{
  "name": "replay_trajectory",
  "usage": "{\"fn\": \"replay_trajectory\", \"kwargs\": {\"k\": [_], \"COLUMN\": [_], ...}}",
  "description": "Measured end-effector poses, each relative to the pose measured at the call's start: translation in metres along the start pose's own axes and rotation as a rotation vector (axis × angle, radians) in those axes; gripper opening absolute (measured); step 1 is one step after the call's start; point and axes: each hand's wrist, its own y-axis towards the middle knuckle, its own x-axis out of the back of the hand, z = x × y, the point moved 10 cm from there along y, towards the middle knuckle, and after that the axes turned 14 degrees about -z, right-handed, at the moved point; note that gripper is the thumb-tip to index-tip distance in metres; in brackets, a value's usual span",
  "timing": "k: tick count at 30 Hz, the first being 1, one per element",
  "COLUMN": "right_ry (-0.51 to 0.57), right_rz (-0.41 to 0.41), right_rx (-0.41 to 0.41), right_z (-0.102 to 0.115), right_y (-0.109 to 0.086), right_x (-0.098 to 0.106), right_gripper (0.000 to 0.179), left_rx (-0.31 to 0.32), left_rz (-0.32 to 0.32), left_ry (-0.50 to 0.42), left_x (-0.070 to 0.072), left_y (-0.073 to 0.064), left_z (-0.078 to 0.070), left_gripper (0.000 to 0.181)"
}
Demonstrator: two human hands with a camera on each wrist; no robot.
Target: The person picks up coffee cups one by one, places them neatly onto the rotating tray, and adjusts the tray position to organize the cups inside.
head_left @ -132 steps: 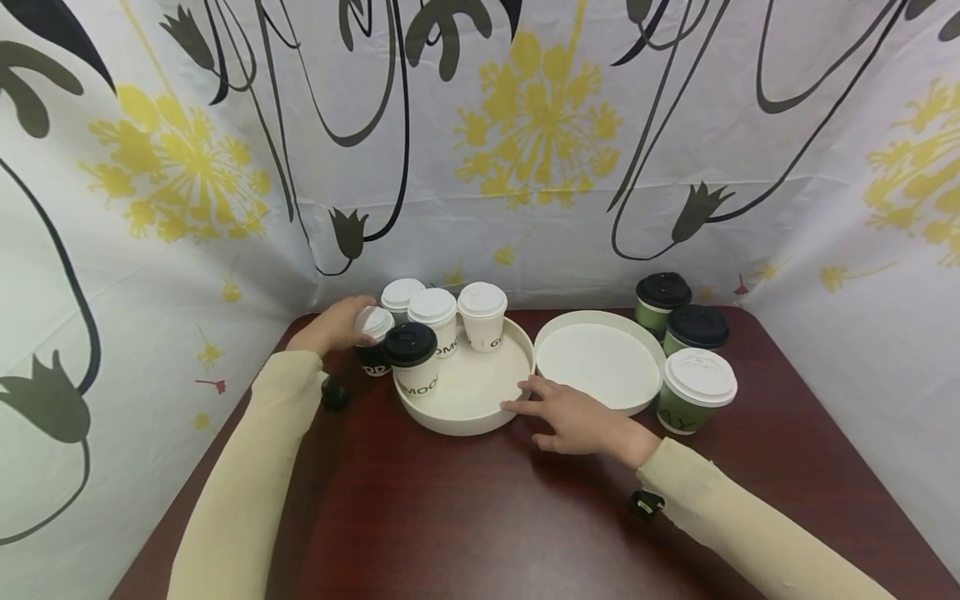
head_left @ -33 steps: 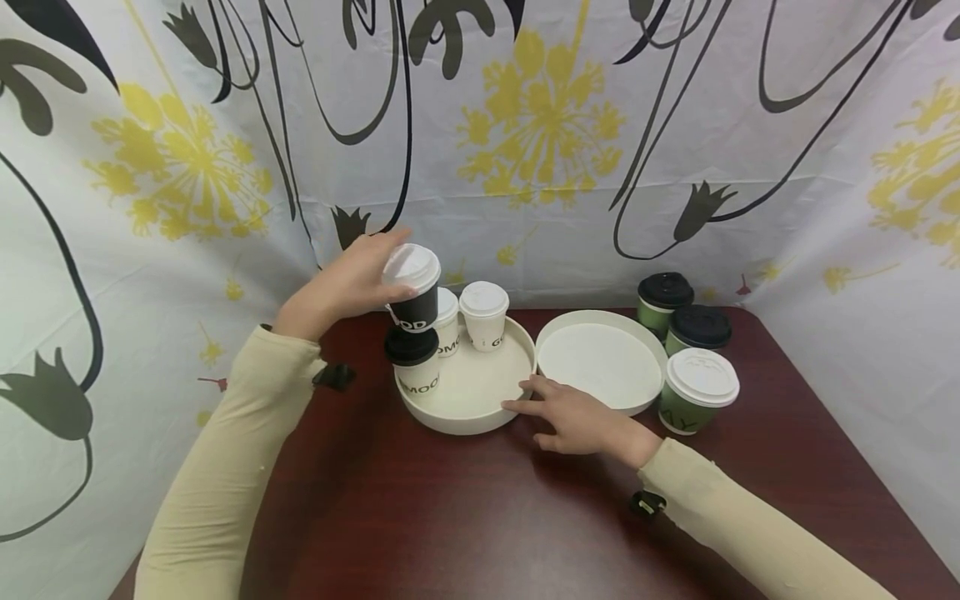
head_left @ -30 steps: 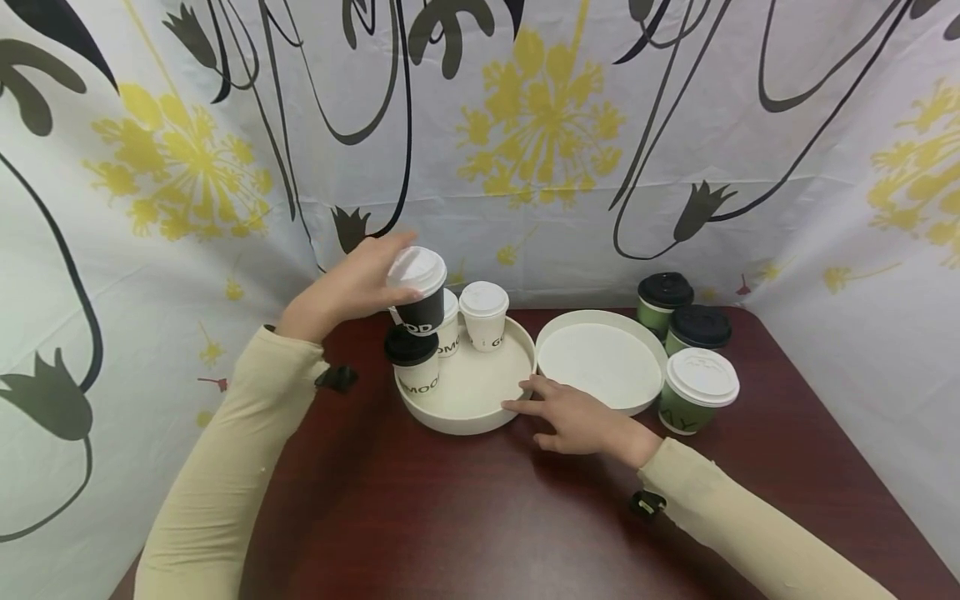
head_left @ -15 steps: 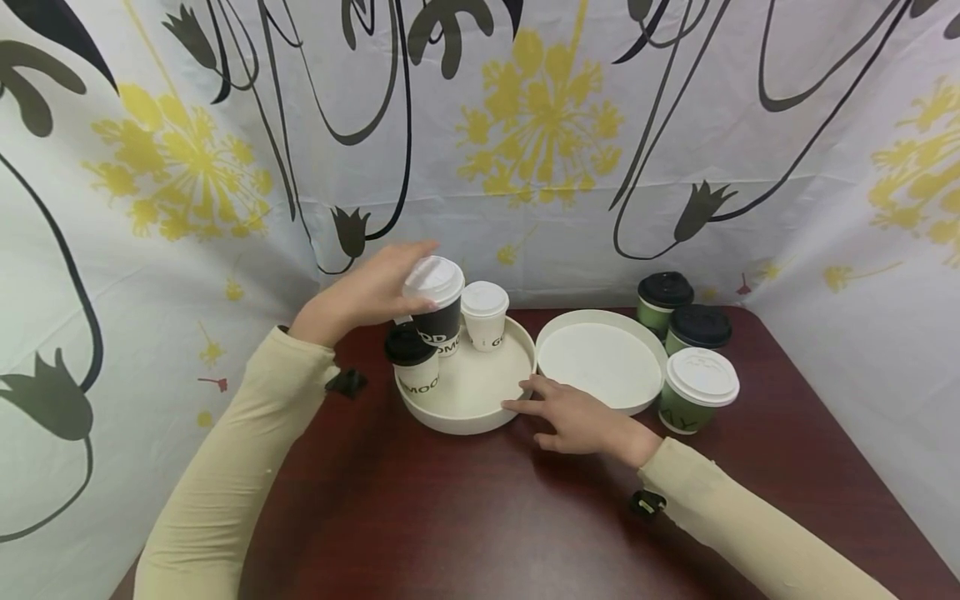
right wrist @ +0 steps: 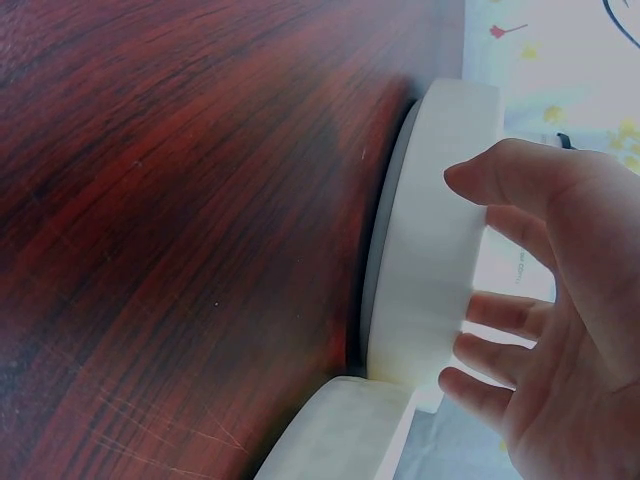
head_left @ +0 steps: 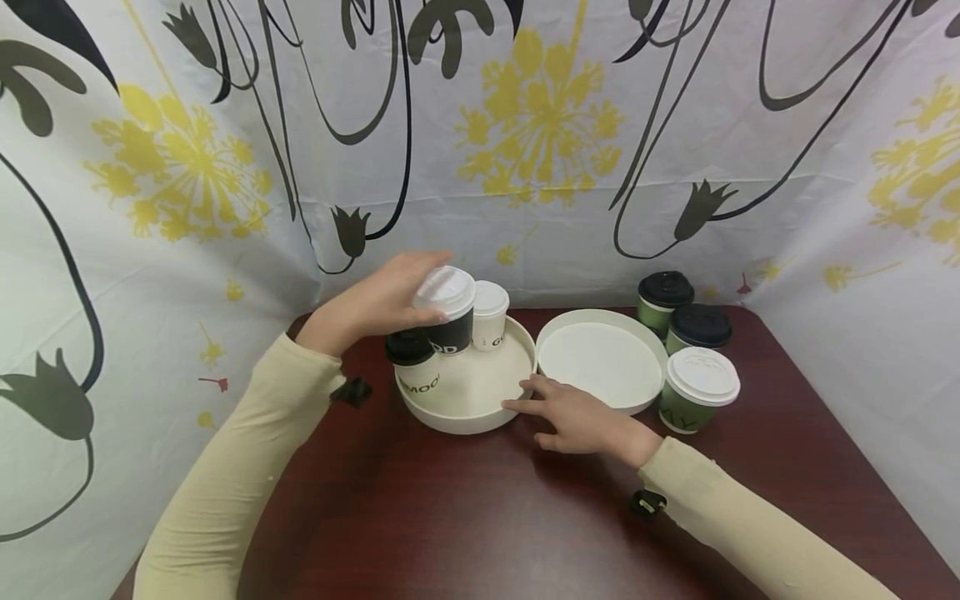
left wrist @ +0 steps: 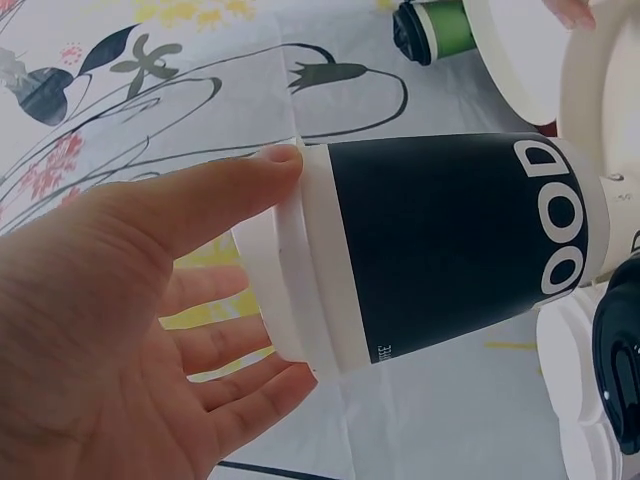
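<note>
My left hand [head_left: 378, 304] grips a black paper coffee cup [left wrist: 450, 225] by its white lid [head_left: 447, 290], thumb on one side and fingers on the other. This cup hangs upright over the back left part of the left round white tray [head_left: 480, 392]. A white coffee cup with a black lid [head_left: 415, 375] stands in that tray just in front of it, and a white cup with a white lid [head_left: 490, 321] stands close to its right. My right hand [head_left: 577, 417] rests its extended fingertips at the tray's right rim, thumb along the outer wall in the right wrist view.
A second round tray [head_left: 600, 362] adjoins the first on the right. Beside it stand a green cup with a white lid [head_left: 699, 387] and two black-lidded green cups [head_left: 697, 329] farther back. A patterned cloth [head_left: 480, 167] closes off the table's [head_left: 465, 517] back and sides.
My left hand has lifted the black cup from the table left of the tray, carried it right over the tray and lowered it, covering another white-lidded cup. The right hand stays put.
</note>
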Motion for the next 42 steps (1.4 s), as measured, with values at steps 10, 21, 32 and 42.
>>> {"fn": "replay_trajectory", "kwargs": {"k": [10, 21, 32, 42], "right_ry": [0.002, 0.01, 0.006, 0.007], "right_rz": [-0.012, -0.011, -0.019, -0.026], "right_rx": [0.011, 0.012, 0.017, 0.022], "right_z": [0.002, 0.003, 0.003, 0.002], "right_y": [0.001, 0.001, 0.0, 0.001], "right_x": [0.002, 0.004, 0.004, 0.003], "right_gripper": [0.063, 0.063, 0.063, 0.063], "left_rx": [0.01, 0.015, 0.016, 0.023], "left_rz": [0.04, 0.085, 0.115, 0.141], "left_ry": [-0.025, -0.039, -0.038, -0.051], "left_x": [-0.011, -0.027, -0.044, -0.061], "left_y": [-0.007, -0.016, -0.025, -0.035], "left_z": [-0.012, -0.016, -0.015, -0.013], "left_gripper": [0.08, 0.08, 0.082, 0.081]}}
